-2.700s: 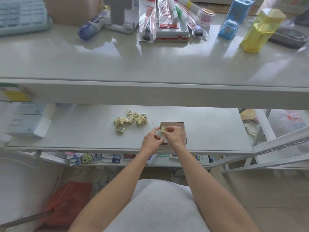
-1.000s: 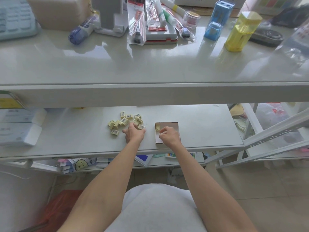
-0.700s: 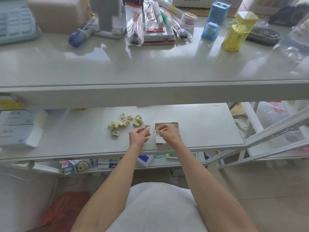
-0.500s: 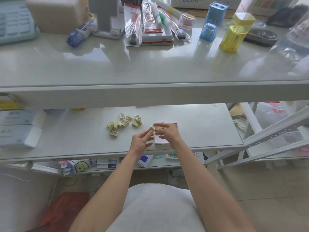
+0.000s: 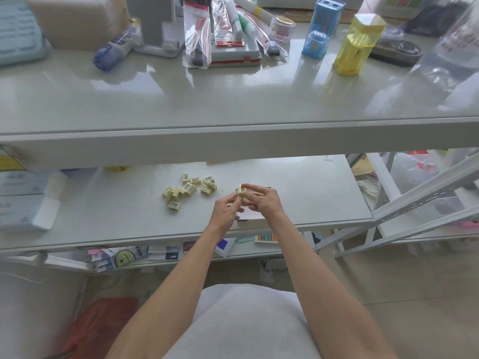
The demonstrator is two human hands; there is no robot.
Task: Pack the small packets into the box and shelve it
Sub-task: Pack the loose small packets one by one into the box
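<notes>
Pale-yellow packet (image 5: 241,191) pinched by both hands' fingers (image 5: 251,188), box (image 5: 250,215) mostly hidden beneath

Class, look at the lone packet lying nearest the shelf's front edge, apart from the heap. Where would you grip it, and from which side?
Probably from above: pinch the lone packet across its two short sides. It lies flat, barcode up, clear of the heap, leaving finger room.

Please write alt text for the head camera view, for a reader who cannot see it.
Two bare hands, left hand and right hand, hold one small yellow packet above an open box on a white shelf. A pile of loose packets lies to the left.
</notes>
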